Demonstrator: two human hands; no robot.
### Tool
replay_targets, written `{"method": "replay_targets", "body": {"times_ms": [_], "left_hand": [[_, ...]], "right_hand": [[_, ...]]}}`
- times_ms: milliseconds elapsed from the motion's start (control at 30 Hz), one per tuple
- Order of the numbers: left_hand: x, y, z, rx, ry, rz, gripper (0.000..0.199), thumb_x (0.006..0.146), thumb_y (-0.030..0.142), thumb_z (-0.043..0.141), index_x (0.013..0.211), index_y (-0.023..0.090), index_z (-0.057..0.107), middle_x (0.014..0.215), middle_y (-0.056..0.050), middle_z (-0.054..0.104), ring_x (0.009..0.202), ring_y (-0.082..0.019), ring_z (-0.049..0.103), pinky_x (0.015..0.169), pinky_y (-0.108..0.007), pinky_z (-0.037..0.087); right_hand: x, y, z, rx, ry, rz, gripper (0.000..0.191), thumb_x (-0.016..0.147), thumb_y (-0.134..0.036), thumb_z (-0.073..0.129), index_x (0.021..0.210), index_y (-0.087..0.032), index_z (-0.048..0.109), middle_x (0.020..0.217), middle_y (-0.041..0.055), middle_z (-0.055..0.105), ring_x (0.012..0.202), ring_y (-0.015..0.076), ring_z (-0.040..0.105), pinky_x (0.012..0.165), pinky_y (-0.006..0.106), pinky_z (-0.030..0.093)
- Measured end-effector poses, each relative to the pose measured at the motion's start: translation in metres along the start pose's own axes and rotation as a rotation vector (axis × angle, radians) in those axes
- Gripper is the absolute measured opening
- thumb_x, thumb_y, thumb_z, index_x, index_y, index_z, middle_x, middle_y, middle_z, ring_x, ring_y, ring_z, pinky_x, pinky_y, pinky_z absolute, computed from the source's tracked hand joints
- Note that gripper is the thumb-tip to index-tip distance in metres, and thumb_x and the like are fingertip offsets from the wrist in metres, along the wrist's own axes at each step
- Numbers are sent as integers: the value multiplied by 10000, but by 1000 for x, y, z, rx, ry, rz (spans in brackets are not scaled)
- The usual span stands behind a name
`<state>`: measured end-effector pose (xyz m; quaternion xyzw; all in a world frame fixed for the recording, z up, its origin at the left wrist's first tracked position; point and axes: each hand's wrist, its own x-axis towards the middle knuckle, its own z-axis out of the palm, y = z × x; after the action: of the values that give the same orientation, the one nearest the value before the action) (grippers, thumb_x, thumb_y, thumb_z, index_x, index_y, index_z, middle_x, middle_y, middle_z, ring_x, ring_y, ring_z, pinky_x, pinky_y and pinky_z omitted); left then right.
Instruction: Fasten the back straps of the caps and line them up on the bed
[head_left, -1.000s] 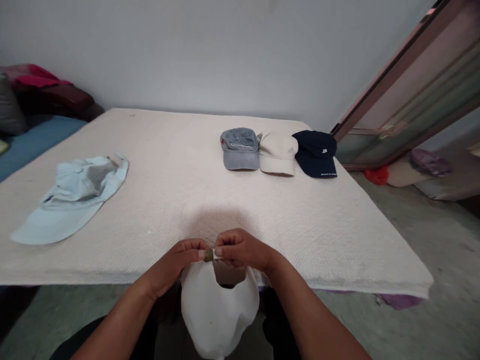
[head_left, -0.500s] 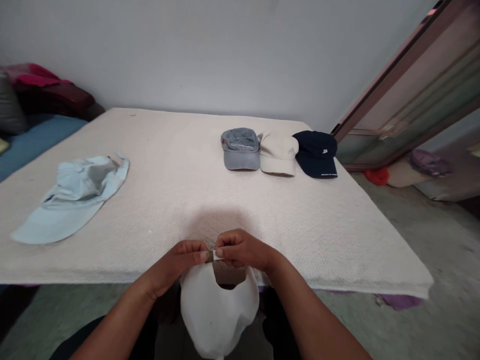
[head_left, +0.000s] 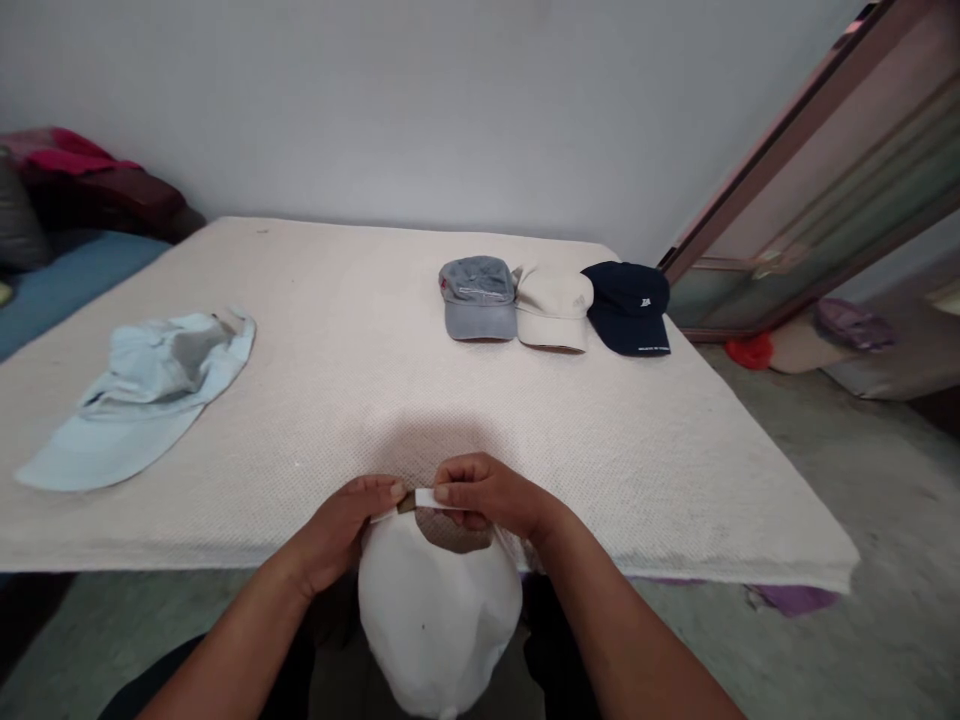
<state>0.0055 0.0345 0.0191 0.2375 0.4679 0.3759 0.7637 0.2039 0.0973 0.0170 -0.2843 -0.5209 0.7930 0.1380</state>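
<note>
At the surface's near edge, left hand pinches white cap's fastener, right hand its strap; crooked tugging could jam them.

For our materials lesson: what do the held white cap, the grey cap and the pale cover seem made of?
White cap: smooth matte fabric, perhaps cotton; it creases softly.
Grey cap: matte cloth, possibly washed denim or cotton, unevenly faded.
Pale cover: matte textile, woven or knitted, with fine dimpled texture.
</note>
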Motion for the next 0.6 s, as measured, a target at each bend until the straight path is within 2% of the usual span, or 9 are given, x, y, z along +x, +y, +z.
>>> {"method": "replay_targets", "body": {"times_ms": [133,267,433,533,600], "left_hand": [[0,4,1,14,92,-25,258,795,387,598,676,167,662,589,7,580,525,-124,480,521,-232,360],[-1,5,1,58,-10,-75,443,853,499,462,714,148,694,610,-26,612,518,-127,499,510,-232,368],[0,1,3,40,-115,-47,138,776,268,658,767,138,702,650,-28,665,536,-114,549,524,-208,395],[1,4,4,-69,-140,-17,113,777,211,657,802,112,705,683,-65,697,560,-135,597,567,-230,451],[1,9,3,-172,-127,28,146,793,209,631,837,95,711,729,-102,718,607,-169,635,618,-271,494]], "right_hand": [[-1,1,-4,96,37,-5,180,786,-297,616,706,-159,532,498,-66,435,407,39,327,394,182,220],[-2,2,-6,166,70,-22,200,755,-299,652,695,-160,521,520,-72,417,410,35,324,396,187,207],[-2,0,-4,153,111,-18,222,749,-319,661,685,-162,518,509,-69,433,404,38,310,401,198,201],[-3,-3,-4,146,119,-49,219,787,-342,625,695,-165,534,499,-61,452,418,55,350,431,208,252],[-6,-4,-5,145,120,-75,225,815,-354,597,713,-157,564,577,-28,518,488,72,424,493,219,317]]}}
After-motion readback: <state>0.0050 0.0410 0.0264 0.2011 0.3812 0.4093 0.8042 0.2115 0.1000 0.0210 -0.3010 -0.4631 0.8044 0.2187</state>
